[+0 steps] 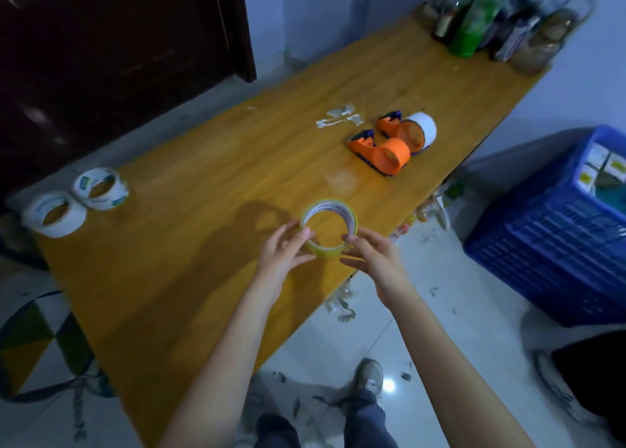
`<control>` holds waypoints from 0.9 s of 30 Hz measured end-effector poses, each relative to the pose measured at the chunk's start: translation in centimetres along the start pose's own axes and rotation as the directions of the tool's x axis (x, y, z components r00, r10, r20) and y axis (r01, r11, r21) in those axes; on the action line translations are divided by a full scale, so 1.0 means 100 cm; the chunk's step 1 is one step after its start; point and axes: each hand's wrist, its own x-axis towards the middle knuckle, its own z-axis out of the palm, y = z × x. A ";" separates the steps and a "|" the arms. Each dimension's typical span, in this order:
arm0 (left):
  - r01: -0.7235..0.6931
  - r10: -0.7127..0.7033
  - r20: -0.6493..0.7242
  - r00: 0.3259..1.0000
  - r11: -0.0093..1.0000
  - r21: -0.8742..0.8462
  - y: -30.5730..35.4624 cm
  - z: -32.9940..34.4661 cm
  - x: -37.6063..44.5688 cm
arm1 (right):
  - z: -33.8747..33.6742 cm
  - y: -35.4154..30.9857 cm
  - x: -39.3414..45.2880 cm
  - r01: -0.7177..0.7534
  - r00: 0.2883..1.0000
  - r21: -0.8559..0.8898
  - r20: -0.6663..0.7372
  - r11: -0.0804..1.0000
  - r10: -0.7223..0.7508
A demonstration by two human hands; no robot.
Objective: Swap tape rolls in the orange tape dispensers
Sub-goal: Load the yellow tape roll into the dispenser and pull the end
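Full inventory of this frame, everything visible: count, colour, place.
tape dispensers: 2, orange, side by side, table's right middle; far one carries a white roll
clear tape roll: 1, yellowish, held above near table edge
white tape rolls: 2, flat on table's left end
tape scraps: whitish, beyond the dispensers
table: 1, orange-brown wood
bottles and jars: several, far end
crate: 1, blue, floor at right
left hand: grips the clear roll
right hand: grips the same roll
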 end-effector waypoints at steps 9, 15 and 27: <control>-0.019 0.031 -0.100 0.994 0.992 0.122 -0.025 0.141 0.036 | -0.134 -0.063 0.050 -0.005 0.999 -0.027 0.054 1.000 0.006; -0.012 0.027 -0.103 0.994 0.989 0.146 -0.027 0.206 0.060 | -0.192 -0.091 0.094 -0.001 0.999 -0.062 0.045 0.998 0.003; -0.041 0.072 -0.121 0.990 0.969 0.245 -0.005 0.244 0.140 | -0.211 -0.138 0.198 -0.048 0.990 -0.080 0.128 0.996 0.058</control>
